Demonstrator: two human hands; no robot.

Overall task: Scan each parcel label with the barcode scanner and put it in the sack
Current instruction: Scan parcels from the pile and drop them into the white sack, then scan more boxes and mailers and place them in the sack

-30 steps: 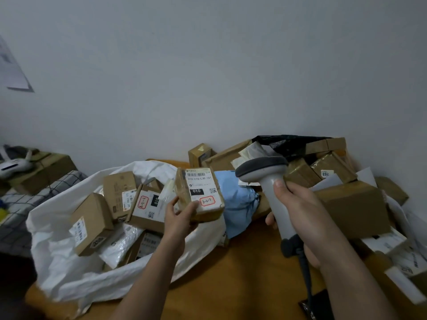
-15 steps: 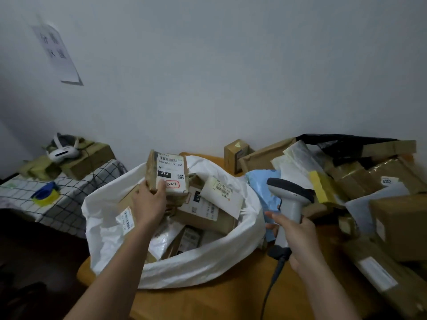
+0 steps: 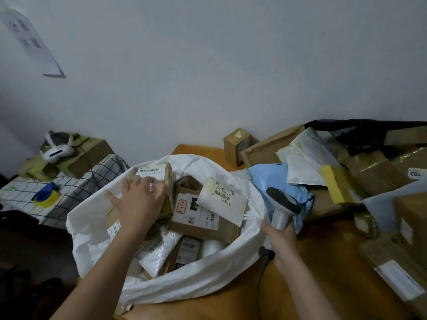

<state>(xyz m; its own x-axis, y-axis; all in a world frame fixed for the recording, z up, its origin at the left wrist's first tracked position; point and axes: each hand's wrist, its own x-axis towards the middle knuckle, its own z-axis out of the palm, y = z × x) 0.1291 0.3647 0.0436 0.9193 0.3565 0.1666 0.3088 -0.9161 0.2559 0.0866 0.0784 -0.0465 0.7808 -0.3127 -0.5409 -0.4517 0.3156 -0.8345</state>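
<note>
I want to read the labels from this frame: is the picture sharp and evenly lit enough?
Head view: dim, flat light, no glare; wide-angle bending at the edges; the left hand is slightly motion-blurred over the parcel; label barcodes show, small print does not resolve.

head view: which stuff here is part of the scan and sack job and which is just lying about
Job:
- barcode scanner, gripped by the right hand
- small box under the left hand, going into the sack
- white sack
- unsorted parcel pile

Lying about:
- white headset
- tape roll on the checked cloth
- wall notice
</note>
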